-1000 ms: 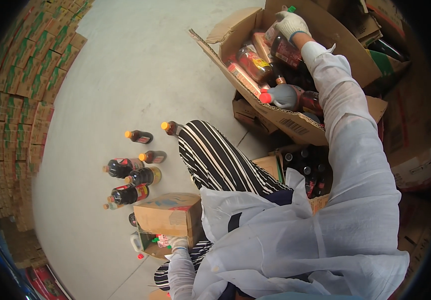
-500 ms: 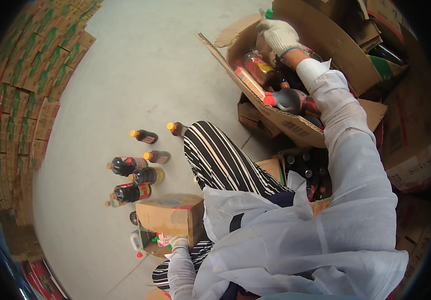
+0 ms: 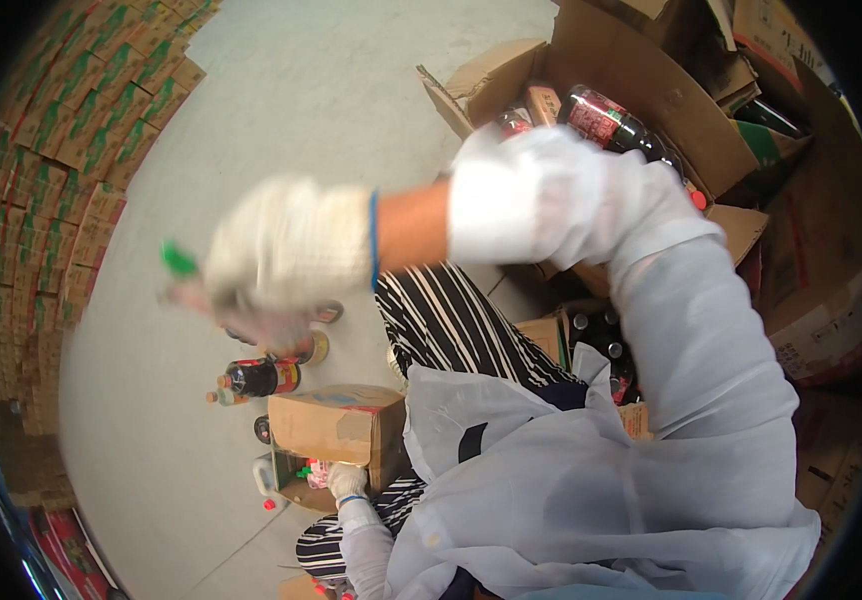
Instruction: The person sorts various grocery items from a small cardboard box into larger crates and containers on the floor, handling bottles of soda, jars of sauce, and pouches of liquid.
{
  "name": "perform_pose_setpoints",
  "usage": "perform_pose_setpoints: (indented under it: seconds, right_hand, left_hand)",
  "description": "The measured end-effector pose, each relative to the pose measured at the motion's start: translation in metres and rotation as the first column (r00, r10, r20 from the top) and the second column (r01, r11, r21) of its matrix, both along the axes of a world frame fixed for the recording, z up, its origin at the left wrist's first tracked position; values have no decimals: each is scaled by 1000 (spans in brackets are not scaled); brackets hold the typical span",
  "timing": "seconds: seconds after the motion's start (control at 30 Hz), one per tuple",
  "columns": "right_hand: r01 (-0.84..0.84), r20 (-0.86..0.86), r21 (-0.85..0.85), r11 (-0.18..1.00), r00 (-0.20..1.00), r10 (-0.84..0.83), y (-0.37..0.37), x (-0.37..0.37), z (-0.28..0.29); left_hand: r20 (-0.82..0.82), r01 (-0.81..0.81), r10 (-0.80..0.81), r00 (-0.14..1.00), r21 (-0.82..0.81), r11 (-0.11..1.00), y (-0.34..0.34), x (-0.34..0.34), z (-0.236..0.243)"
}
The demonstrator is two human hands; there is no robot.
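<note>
My right hand, in a white knit glove and blurred by motion, is raised over the floor on the left. It is closed round a green-capped bottle, whose pinkish body is smeared and partly hidden. My left hand, gloved too, grips the edge of a small cardboard box that lies with its opening facing left. Inside that opening, beside my left fingers, are green-capped bottles with pink and white labels. Below my right hand stand dark sauce bottles, some of them covered by the hand.
A large open carton at upper right holds several bottles, one dark with a red label. A crate of dark bottles sits by my right knee. Stacked cartons line the left. A white jug stands by the small box.
My right hand has swung from the large carton leftward and nearer, carrying the green-capped bottle out. My left hand stays at the small box.
</note>
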State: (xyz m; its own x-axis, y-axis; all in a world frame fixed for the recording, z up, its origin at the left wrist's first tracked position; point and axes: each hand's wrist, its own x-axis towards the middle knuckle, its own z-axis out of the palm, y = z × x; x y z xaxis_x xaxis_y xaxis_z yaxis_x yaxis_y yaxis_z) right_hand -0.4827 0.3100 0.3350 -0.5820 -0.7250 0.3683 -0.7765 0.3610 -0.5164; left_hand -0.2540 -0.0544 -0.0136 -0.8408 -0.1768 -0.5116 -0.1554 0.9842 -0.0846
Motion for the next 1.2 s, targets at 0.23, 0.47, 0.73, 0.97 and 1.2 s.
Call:
perform_pose_setpoints:
  seconds: [0.23, 0.47, 0.73, 0.97, 1.2]
  right_hand:
    - [-340, 30, 22, 940, 940, 339, -83, 81, -110]
    - [-415, 352, -422, 806, 744, 567, -102, 101, -139]
    - [-57, 580, -526, 849, 706, 407, -92, 73, -166]
    - [420, 931, -242, 874, 354, 87, -58, 29, -248]
    - [380, 990, -113, 918, 123, 71, -63, 33, -265]
  left_hand:
    - [-293, -119, 807, 512, 906, 405, 58, 0, 106]
    - [335, 57, 602, 724, 842, -537, 98, 39, 110]
    - [429, 15, 586, 687, 798, -602, 131, 27, 100]
    - [379, 176, 908, 178, 896, -408, 59, 38, 129]
    - [325, 59, 939, -113, 946, -320, 32, 40, 84]
